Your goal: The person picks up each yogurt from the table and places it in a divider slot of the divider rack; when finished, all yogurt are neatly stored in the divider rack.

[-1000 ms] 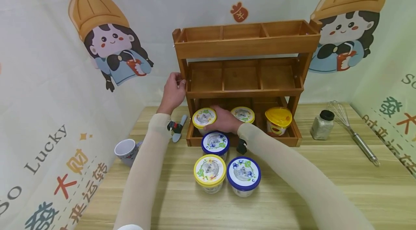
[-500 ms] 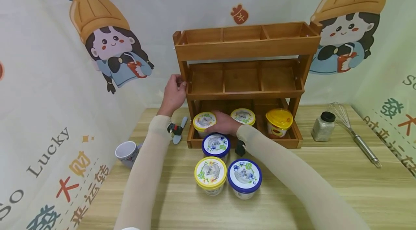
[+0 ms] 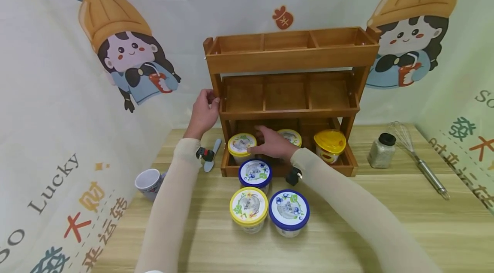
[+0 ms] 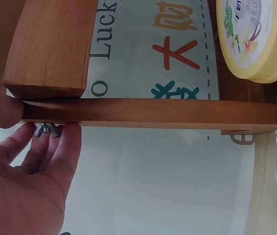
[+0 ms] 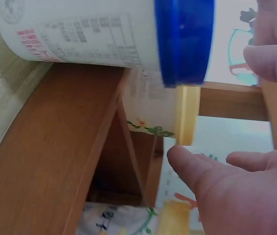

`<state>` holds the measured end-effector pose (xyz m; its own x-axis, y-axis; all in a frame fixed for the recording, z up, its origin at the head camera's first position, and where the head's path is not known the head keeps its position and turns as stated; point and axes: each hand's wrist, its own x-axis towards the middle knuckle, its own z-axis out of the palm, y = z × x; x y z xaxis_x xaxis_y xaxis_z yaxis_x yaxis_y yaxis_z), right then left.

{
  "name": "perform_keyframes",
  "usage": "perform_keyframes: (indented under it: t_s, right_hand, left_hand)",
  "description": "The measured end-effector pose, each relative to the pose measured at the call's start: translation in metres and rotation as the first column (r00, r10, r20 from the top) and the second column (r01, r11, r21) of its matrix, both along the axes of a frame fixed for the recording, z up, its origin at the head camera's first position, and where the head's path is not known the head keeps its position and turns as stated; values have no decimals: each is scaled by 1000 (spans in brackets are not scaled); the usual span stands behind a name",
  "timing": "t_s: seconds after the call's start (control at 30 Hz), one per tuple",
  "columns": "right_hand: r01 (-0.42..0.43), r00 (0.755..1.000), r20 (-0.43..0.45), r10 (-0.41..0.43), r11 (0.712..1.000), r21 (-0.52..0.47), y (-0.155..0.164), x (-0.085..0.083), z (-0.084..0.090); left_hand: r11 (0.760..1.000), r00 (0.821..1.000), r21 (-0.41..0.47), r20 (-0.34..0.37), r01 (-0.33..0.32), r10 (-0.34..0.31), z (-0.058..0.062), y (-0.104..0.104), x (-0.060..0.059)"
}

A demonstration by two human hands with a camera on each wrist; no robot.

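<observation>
My left hand [image 3: 203, 112] grips the left upright of a three-tier wooden rack [image 3: 291, 62]. In the left wrist view its fingertips [image 4: 70, 142] sit beside a wing nut [image 4: 46, 129]. My right hand [image 3: 275, 143] has spread fingers at the bottom tier, just right of a yellow-lidded tub [image 3: 241, 142] standing in the left compartment. In the right wrist view, one fingertip lies close to that tub's yellow lid [image 5: 188, 115]. A second yellow-lidded tub [image 3: 291, 136], partly hidden by my right hand, stands in the middle compartment.
Blue-lidded tubs [image 3: 289, 209] and a yellow-lidded one [image 3: 248, 205] stand before the rack. A yellow-topped container [image 3: 330, 141] fills the right compartment. Left are a mug [image 3: 148, 180] and a spreader [image 3: 212, 156]; right, a black-capped jar [image 3: 382, 151] and a whisk [image 3: 420, 160].
My right hand has let go of the left yellow-lidded tub, opened its fingers and drawn back a little to the right. The tub has settled in the left compartment. My left hand stays put.
</observation>
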<state>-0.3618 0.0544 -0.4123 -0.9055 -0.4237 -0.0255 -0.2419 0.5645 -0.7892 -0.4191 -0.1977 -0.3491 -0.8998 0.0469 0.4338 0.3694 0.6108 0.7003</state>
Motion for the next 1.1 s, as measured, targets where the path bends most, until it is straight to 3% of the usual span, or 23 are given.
perform_keyframes:
  t_s: [0.33, 0.73, 0.93, 1.1]
  right_hand:
    - [-98, 991, -98, 92, 993, -60, 43, 44, 7]
    - [-118, 989, -101, 106, 985, -129, 77, 81, -7]
    - [-102, 993, -65, 96, 990, -98, 85, 104, -21]
    - [-180, 982, -87, 170, 976, -124, 94, 118, -31]
  left_hand:
    - [999, 999, 35, -26, 30, -29, 6, 2, -2]
    - [997, 999, 67, -21, 35, -34, 5, -4, 1]
    - [997, 999, 72, -14, 41, -40, 2, -6, 1]
    - [996, 999, 80, -17, 47, -46, -2, -6, 0]
